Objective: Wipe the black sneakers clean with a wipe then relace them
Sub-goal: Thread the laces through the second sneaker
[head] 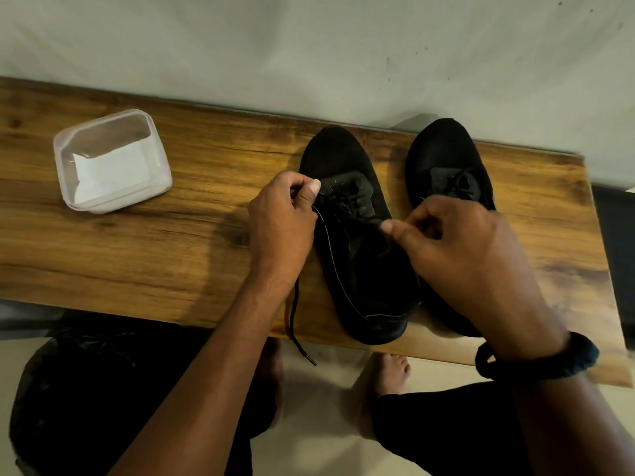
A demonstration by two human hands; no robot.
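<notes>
Pinching lace (pixel 298 314) w/ L hand (pixel 280 218) fingers beside sneaker (pixel 360 269) eyelets, R hand (pixel 460 245) fingers clamped on lace over tongue

You have no text, brand, number or sign to read here. The black sneakers (pixel 347 159) on the right show no legible mark. Neither the clear container (pixel 66 146) on the far left nor the white wipe (pixel 113 170) inside it carries readable print.
</notes>
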